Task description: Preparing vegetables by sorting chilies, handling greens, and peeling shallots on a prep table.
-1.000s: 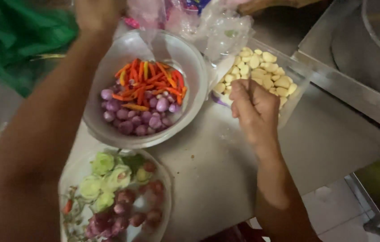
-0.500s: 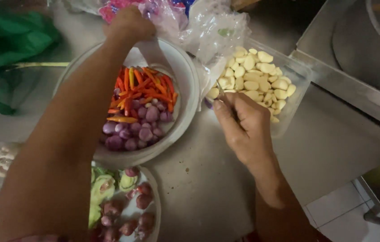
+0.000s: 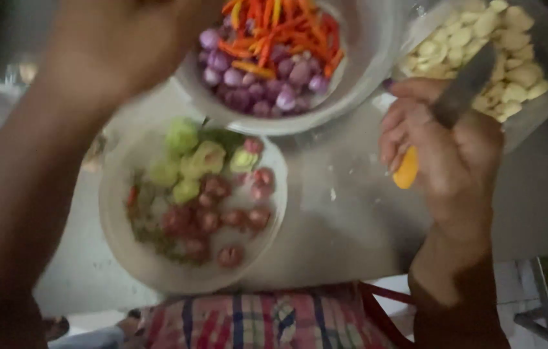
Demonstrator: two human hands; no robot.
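My right hand (image 3: 445,152) is closed around a knife (image 3: 461,90) with a yellow handle, its blade pointing up over a clear container of peeled garlic cloves (image 3: 481,39). My left hand (image 3: 125,45) is raised and blurred at the top left, beside the rim of a metal bowl (image 3: 358,90) filled with purple shallots and red and orange chillies; whether it grips the bowl is unclear. Below that bowl sits a plate (image 3: 125,252) with green vegetable pieces, small reddish shallots and scraps.
A grey worktop (image 3: 351,220) carries the bowl, plate and container. My checked garment (image 3: 267,320) shows at the bottom edge. A metal frame (image 3: 536,304) stands at the lower right, below the table's edge.
The camera has tilted down and closer. My right hand left the garlic container and now shows the knife. My left arm has swung closer across the left side.
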